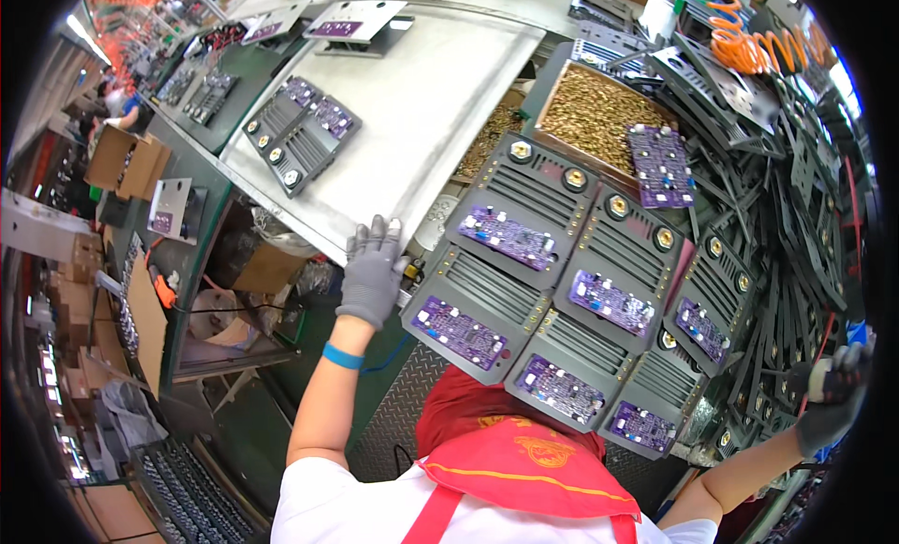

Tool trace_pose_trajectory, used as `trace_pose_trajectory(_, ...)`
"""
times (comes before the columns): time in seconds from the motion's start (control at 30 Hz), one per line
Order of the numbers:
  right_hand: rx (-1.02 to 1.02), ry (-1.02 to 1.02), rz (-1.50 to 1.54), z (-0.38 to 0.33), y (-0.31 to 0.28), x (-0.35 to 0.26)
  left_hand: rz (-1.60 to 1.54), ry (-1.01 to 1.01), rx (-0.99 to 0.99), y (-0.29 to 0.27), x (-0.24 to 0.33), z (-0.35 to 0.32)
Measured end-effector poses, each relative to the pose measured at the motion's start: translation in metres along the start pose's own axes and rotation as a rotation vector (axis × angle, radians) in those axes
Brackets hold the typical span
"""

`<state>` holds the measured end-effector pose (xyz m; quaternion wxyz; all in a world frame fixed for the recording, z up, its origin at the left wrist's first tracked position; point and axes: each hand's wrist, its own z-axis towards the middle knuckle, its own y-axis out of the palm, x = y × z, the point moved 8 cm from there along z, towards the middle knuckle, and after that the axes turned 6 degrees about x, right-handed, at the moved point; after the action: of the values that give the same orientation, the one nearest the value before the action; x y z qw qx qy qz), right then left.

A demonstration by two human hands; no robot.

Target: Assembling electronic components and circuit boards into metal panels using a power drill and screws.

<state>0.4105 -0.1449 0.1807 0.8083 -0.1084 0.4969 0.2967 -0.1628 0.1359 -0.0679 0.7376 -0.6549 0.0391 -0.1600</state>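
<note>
In the head view, the left hand (373,271), in a grey glove, is resting flat with its grip released and fingers spread on the near edge of the pale tabletop (421,104), just left of a stack of dark panels (562,291) bearing purple circuit boards and brass terminals. The right hand (833,385), also gloved, is reaching far right into the heap of black metal brackets (796,207), its grip clenching around something I cannot tell. Further away, a box of brass screws (590,113) is sitting beyond the panels, with two more dark panels (300,132) lying far left on the tabletop.
</note>
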Motion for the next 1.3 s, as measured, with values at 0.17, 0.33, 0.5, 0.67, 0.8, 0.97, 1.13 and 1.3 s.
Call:
trace_pose_trajectory(0.17, -0.503, -0.002, 0.018, -0.056, 0.133, -0.008, -0.028, -0.01, 0.044, 0.005, -0.015, 0.006)
trace_pose_trajectory(0.33, -0.545, 0.063, 0.066, -0.082, 0.171, -0.002, -0.014, -0.036, 0.065, 0.0, -0.027, 0.017)
trace_pose_trajectory(0.5, -0.3, -0.002, 0.01, -0.074, 0.148, 0.003, 0.075, -0.186, 0.076, 0.01, -0.035, 0.026)
trace_pose_trajectory(0.67, -0.28, 0.073, -0.021, -0.076, 0.118, 0.013, 0.001, -0.315, 0.12, -0.001, -0.039, 0.046)
trace_pose_trajectory(0.8, -0.168, -0.023, -0.112, -0.079, 0.112, 0.004, -0.556, 0.192, 0.255, -0.01, 0.034, 0.115)
trace_pose_trajectory(0.97, -0.126, -0.051, -0.164, -0.078, 0.129, 0.004, -0.2, 0.254, -0.339, 0.081, 0.082, 0.203)
trace_pose_trajectory(1.13, -0.154, -0.036, -0.168, -0.079, 0.117, 0.012, -0.165, 0.4, -0.414, 0.099, 0.097, 0.21)
trace_pose_trajectory(1.3, -0.012, -0.068, -0.245, -0.08, 0.114, 0.014, -0.136, 0.347, -0.437, 0.113, 0.101, 0.221)
